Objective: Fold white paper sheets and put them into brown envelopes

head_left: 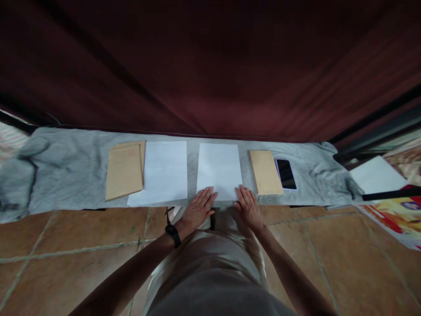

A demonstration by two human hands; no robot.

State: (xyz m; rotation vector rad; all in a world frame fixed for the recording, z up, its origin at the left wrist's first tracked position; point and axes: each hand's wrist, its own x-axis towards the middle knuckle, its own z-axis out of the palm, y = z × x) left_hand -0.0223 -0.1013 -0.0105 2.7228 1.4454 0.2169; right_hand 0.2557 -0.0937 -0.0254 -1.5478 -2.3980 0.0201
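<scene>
A white sheet of paper lies flat on the grey cloth straight in front of me. My left hand rests at its near left corner, fingers stretched out and flat. At the near right corner lies my right hand, also flat with the fingers extended. Neither hand grips anything. To the left is more white paper, its left side partly covered by brown envelopes. Right of the middle sheet, close to my right hand, lies another brown envelope, with a dark-screened phone beside it.
The grey cloth covers a long narrow surface, bunched at both ends. A dark red curtain hangs behind it. At the far right are a white sheet and a colourful printed poster. Brown floor tiles lie below.
</scene>
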